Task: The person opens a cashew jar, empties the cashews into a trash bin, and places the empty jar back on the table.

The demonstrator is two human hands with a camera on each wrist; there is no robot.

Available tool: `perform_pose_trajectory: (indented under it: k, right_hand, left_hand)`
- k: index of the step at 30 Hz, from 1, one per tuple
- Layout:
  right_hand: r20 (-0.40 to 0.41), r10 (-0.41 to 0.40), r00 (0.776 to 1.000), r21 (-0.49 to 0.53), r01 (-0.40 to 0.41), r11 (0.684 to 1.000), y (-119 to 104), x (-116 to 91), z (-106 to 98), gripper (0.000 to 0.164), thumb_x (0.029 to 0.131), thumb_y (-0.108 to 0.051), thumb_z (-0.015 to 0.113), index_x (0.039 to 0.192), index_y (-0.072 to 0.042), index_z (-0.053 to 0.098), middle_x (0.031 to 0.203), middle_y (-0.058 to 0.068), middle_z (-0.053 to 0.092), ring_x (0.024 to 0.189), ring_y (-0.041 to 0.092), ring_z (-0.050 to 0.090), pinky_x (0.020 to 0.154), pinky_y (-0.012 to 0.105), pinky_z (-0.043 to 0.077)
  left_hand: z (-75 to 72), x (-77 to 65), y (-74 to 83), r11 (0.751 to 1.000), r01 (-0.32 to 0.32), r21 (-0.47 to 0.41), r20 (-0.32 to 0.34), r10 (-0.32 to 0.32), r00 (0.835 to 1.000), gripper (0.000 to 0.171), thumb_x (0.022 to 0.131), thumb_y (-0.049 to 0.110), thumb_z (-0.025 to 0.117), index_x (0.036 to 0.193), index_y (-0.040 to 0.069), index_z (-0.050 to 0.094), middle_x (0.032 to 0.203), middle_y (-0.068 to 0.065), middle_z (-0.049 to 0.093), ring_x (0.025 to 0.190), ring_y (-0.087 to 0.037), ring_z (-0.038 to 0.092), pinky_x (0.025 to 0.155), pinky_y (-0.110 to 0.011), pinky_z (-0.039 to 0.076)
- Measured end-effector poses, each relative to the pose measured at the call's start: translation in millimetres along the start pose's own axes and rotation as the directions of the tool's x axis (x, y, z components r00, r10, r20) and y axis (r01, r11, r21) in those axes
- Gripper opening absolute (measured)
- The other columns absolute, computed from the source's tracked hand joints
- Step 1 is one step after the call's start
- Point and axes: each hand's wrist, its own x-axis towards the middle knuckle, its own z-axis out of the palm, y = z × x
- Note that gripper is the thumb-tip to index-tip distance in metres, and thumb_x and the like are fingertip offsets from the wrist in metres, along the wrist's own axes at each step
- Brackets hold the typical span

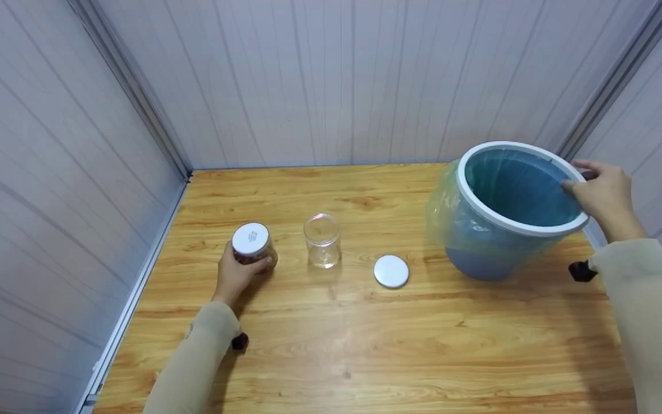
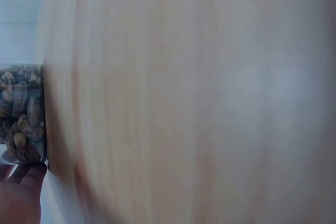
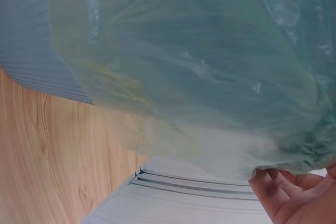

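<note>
While upright, jar (image 1: 254, 246) inside left grip (image 1: 234, 278).

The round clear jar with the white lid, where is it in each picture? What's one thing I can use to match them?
Head: the round clear jar with the white lid is left of centre.
Left wrist: at the left edge, around mid-height, with brown pieces showing inside.
Right wrist: not in it.
Shared landmark: the light-brown wood-grain table, in all three.

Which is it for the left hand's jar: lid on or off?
On: a white lid covers the jar in the left hand.
</note>
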Motion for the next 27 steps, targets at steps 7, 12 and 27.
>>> perform_pose_trajectory:
  k: [7, 12, 27]
  right_hand:
    - [-0.004, -0.009, 1.0, 0.003, 0.009, 1.0, 0.2, -4.1, 0.3, 0.066, 0.112, -0.036, 0.058, 0.168, -0.006, 0.039, 0.155, 0.034, 0.052, 0.13, 0.046, 0.062, 0.094, 0.033, 0.057]
    - [-0.012, -0.006, 1.0, 0.003, 0.006, 1.0, 1.7, -5.4, 0.2, 0.067, 0.112, -0.039, 0.057, 0.168, -0.007, 0.04, 0.155, 0.034, 0.051, 0.13, 0.045, 0.061, 0.094, 0.033, 0.056]
    - [-0.032, -0.05, 0.998, -0.039, 0.049, 0.998, -1.3, -5.9, -5.9, 0.071, 0.111, -0.047, 0.053, 0.166, -0.004, 0.04, 0.155, 0.036, 0.05, 0.131, 0.051, 0.057, 0.078, 0.012, 0.058]
  left_hand:
    - [-3.8, -6.2, 4.1, 1.0, -0.011, -0.021, -0.015, 0.011, 1.0, 0.1, 0.085, 0.024, 0.096, 0.165, 0.008, 0.038, 0.165, -0.016, 0.049, 0.154, -0.036, 0.047, 0.128, -0.054, 0.042]
    - [-7.8, -8.4, 10.0, 1.0, -0.002, -0.007, -0.017, 0.002, 1.0, 0.102, 0.083, 0.027, 0.097, 0.165, 0.01, 0.039, 0.165, -0.015, 0.049, 0.155, -0.036, 0.046, 0.129, -0.053, 0.04]
    - [-15.3, -14.3, 17.8, 1.0, -0.004, -0.005, -0.002, 0.004, 1.0, 0.101, 0.082, 0.024, 0.098, 0.164, 0.009, 0.041, 0.164, -0.015, 0.05, 0.153, -0.036, 0.046, 0.13, -0.053, 0.039]
